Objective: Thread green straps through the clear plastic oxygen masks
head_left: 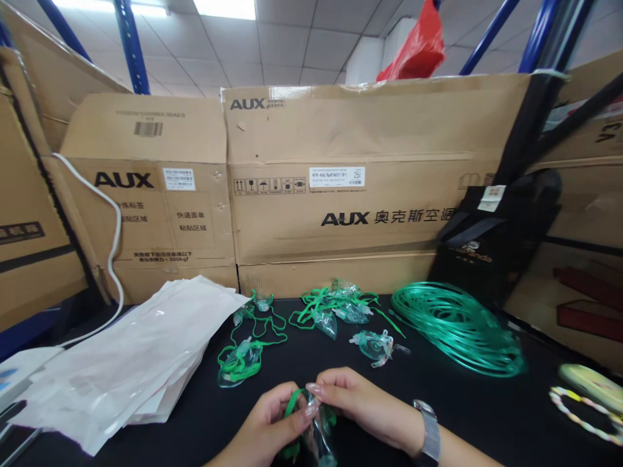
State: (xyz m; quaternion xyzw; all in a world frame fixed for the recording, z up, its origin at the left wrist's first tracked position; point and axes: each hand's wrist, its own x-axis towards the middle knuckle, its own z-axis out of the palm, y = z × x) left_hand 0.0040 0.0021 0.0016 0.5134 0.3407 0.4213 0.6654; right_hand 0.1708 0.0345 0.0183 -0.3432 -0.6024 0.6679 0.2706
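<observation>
Low in the view, both hands meet over a clear oxygen mask (318, 436) with a green elastic strap (291, 407). My left hand (272, 418) is closed round the mask's left side and the strap. Thumb and fingers of my right hand (357, 399) pinch the mask's upper edge, close to the left fingertips. What exactly the fingertips press is partly hidden. Just beyond the hands lie a mask without a visible strap (374, 345) and, to the left, a mask with its strap bunched on it (241, 360).
Masks with green straps (341, 306) are heaped at the back. Coiled green tubing (452, 327) lies right, near a black bag (474, 240). White plastic bags (141, 350) are stacked left. Cardboard boxes (370, 136) wall the rear. A beaded bracelet (579, 415) rests at the right edge.
</observation>
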